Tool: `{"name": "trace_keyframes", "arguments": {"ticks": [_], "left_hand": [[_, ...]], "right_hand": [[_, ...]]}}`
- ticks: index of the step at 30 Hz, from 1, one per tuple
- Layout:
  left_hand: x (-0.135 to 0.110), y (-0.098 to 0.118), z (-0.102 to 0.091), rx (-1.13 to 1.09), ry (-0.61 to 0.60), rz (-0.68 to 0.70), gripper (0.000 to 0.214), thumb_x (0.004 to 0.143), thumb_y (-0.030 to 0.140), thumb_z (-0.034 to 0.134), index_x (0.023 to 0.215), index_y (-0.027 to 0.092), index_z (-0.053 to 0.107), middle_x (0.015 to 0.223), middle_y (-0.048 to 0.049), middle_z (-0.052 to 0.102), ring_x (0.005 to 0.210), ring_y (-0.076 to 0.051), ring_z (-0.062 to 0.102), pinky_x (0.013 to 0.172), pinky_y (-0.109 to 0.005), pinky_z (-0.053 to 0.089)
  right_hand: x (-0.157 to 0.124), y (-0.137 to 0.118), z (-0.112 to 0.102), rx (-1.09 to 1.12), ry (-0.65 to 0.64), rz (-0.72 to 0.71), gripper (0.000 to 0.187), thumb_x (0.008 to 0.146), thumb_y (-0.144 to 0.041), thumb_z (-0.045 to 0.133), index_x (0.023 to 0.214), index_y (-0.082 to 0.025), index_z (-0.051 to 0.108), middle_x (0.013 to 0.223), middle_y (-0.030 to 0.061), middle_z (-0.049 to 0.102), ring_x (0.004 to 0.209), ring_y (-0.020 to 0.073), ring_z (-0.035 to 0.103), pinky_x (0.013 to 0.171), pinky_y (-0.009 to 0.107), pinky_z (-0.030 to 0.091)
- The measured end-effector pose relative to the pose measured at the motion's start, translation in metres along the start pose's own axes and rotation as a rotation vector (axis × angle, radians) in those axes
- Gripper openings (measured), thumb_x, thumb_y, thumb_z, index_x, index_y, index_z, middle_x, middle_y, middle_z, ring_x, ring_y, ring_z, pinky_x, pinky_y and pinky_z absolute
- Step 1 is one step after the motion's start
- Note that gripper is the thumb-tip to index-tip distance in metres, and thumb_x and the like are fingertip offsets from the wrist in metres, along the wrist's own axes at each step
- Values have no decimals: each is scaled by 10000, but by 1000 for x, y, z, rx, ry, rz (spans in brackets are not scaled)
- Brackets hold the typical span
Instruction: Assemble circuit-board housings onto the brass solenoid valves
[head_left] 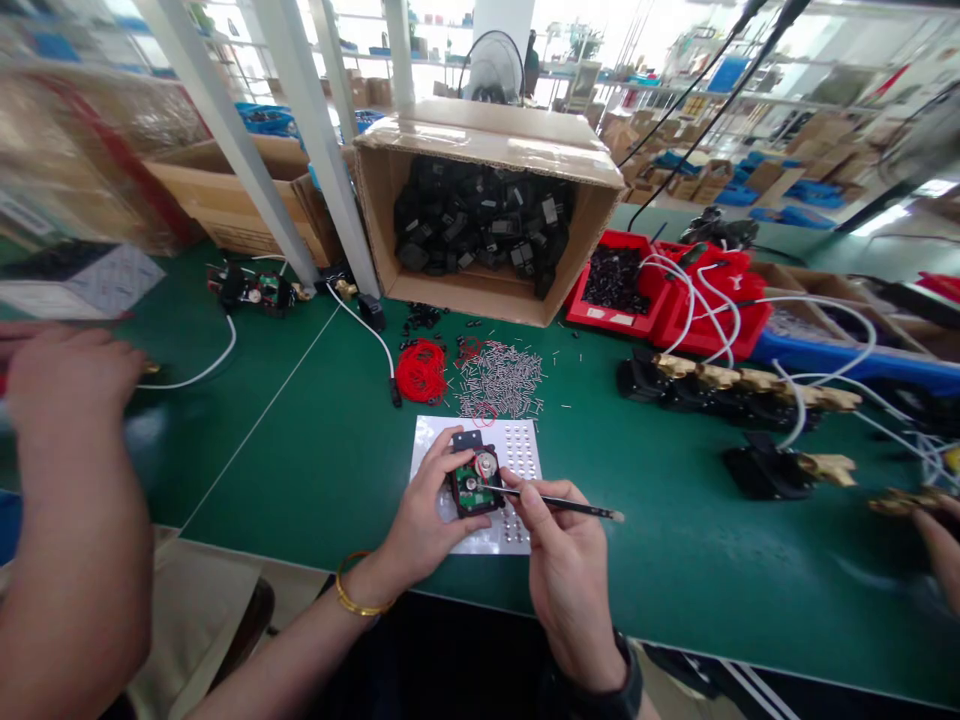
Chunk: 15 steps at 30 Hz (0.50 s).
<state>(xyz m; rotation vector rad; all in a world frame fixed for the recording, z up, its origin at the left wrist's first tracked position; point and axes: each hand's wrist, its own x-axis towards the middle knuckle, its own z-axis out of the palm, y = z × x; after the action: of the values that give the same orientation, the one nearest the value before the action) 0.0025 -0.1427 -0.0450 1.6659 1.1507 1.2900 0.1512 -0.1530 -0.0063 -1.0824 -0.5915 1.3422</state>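
My left hand [427, 515] holds a small black housing with a green circuit board [475, 482] over a white sheet dotted with small round pieces [519, 450]. A gold bangle is on that wrist. My right hand [559, 545] grips thin black tweezers [570, 505] whose tip rests on the board. Just beyond the sheet lie a pile of small metal pins [501, 380] and a heap of red rings [420, 370].
An open cardboard box of black parts [480, 230] stands behind. Red bins [660, 290] and brass-fitted units with white tubes [742, 385] sit right. Another person's arm [75, 480] is at left, another hand [941, 550] at the right edge. White posts [315, 140] rise from the green table [315, 470].
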Motion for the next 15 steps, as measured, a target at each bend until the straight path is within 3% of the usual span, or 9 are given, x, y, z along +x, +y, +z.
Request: {"name": "trace_keyframes", "arguments": {"ticks": [9,15], "left_hand": [[-1,-2,2,-31,-12,-48,667,658,189,773,1223,258,425,1428,-117,285,1314,-290,306,1093,-513,260],[-1,-3,3,-92,14,-67,772,670,229,768,1303,243,327,1440,-150,243,1322,-306,282,1082,-519,281]], "right_hand": [[2,0,1,-22,-5,-1,248,679,-329,763,759,-170,590,903,98,705,890,234,632,856,396,413],[3,1,-1,-41,-15,0,234,699,-320,747,770,-172,580,926,100,701,922,250,628,865,411,420]]}}
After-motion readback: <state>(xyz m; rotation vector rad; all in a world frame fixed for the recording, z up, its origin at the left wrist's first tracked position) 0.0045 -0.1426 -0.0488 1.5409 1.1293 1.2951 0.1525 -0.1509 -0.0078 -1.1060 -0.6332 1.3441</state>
